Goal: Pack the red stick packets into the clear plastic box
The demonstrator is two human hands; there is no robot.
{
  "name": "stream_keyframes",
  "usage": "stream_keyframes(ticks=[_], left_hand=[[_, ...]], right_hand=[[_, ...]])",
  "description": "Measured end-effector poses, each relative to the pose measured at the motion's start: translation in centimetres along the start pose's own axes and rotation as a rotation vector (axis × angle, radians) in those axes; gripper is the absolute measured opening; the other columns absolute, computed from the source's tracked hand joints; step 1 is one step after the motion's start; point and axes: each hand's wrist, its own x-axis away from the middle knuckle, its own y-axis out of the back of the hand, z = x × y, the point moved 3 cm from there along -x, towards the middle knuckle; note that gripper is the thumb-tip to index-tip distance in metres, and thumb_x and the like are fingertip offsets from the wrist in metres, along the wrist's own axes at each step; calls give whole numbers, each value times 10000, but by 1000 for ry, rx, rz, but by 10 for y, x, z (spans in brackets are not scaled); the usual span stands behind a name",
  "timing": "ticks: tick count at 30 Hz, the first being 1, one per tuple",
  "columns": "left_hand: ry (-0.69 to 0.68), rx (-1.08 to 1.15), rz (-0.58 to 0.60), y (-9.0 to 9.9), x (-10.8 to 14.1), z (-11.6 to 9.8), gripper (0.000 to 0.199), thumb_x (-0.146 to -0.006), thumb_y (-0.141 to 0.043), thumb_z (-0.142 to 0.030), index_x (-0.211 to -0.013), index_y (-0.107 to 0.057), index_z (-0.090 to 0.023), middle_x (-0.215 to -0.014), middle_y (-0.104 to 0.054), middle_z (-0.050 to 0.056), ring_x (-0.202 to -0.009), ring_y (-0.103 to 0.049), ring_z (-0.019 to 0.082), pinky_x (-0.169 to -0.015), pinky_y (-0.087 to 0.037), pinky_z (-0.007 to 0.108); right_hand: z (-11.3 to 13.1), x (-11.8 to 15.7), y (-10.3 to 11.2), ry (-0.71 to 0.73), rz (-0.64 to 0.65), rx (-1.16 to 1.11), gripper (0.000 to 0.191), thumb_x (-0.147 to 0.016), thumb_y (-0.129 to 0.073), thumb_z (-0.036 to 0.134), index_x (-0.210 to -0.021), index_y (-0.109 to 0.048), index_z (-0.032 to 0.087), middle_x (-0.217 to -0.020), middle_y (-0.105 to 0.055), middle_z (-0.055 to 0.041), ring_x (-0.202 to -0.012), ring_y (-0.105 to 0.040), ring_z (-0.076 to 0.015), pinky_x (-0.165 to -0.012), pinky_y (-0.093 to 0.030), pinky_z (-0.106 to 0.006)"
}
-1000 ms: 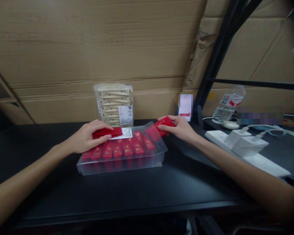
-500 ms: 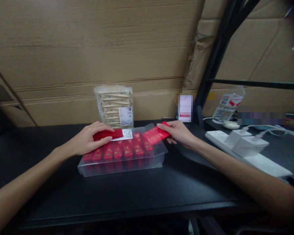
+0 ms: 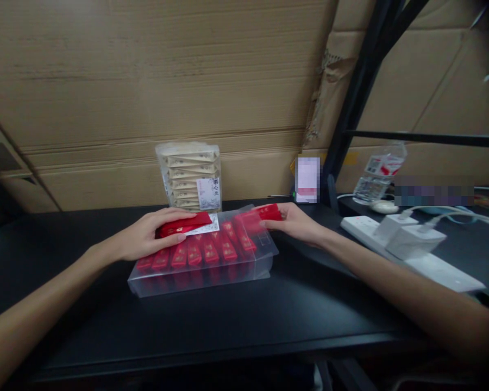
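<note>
A clear plastic box (image 3: 199, 279) lies on the black table, with several red packets (image 3: 195, 251) in a row inside it. My left hand (image 3: 155, 231) rests over the box's left part, thumb and fingers closed round a red packet (image 3: 193, 221) above the lid. Part of a white label (image 3: 207, 226) shows beside that packet. At the box's right end, my right hand (image 3: 295, 221) pinches another red packet (image 3: 271, 212). The left part of this packet seems to reach in under the clear plastic; its exact edge is blurred.
Behind the box stands a clear pack of beige packets (image 3: 189, 168) with a white label, against the cardboard wall (image 3: 146, 81). To the right are a white power strip (image 3: 444, 271) with plugged-in chargers (image 3: 415, 239), a plastic bottle (image 3: 378, 174) and a black metal post (image 3: 346, 125).
My right hand has turned its red packet from a slant to nearly level, at the box's right end. The packet in my left hand has shifted slightly right.
</note>
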Motion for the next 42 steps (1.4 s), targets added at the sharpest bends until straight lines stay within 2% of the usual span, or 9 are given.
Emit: stream_keyframes(ticks=[5,9,15,18,22,26,30,34,42], left_hand=[[8,9,-20,-2,-1,3,515,-1043,-566,-408,-1542,-470,-330,-1583,-506,48,-1424,-505,280,-1196,-405,454],[-24,21,1,-3,1,5,509,-1069,-498,-368,-1572,-420,-349,-1619,-461,34,-1456,-470,280,-1211,-382,463],[-8,6,-47,-2,5,11,594,-1054,-500,-348,-1616,-324,-270,-1618,-452,101,-1448,-478,306,-1200,-397,485],[29,-25,-146,2,5,7,671,-972,-639,-377,-1575,-379,-238,-1580,-492,122,-1406,-521,320,-1182,-430,467],[50,8,-283,9,4,-7,672,-870,-763,-371,-1467,-495,-214,-1454,-601,124,-1284,-622,307,-1129,-498,450],[22,141,-313,10,2,-26,584,-862,-789,-353,-1388,-572,-222,-1377,-656,102,-1245,-650,282,-1097,-532,425],[-26,199,-295,3,-1,-43,622,-868,-795,-352,-1428,-549,-242,-1437,-614,103,-1313,-604,292,-1123,-514,437],[-60,256,-258,-4,-2,-49,611,-877,-802,-370,-1420,-543,-261,-1406,-629,99,-1287,-623,286,-1117,-520,442],[-53,360,-239,-9,-3,-52,573,-884,-805,-377,-1392,-570,-257,-1351,-660,104,-1244,-652,279,-1083,-544,468]], right_hand=[[7,4,-13,116,67,306,328,-887,-747,403,-1101,-788,158,-1024,-804,-82,-855,-735,-227,-792,-586,-377],[19,12,-27,220,223,501,394,-887,-738,386,-1244,-756,219,-1095,-791,-56,-951,-725,-248,-851,-587,-392],[13,11,-20,106,377,325,490,-845,-740,313,-1328,-701,245,-1164,-776,-55,-986,-723,-231,-888,-583,-416],[9,6,-11,132,258,348,314,-865,-643,234,-1149,-775,211,-1022,-793,-48,-887,-723,-210,-814,-573,-379],[17,4,0,297,-104,612,220,-866,-551,144,-899,-765,182,-854,-759,-40,-752,-675,-192,-689,-515,-332],[36,13,-3,518,-277,699,145,-912,-578,163,-948,-717,183,-927,-733,-55,-849,-672,-203,-748,-518,-344],[53,25,-26,681,-129,689,296,-940,-673,267,-1230,-673,211,-1221,-721,-97,-1128,-664,-245,-986,-517,-421],[55,31,-52,669,97,668,623,-903,-754,346,-1485,-540,289,-1463,-622,-94,-1346,-569,-283,-1137,-448,-494],[49,32,-60,619,136,545,503,-911,-753,339,-1401,-650,302,-1418,-664,-80,-1352,-578,-278,-1155,-441,-504]])
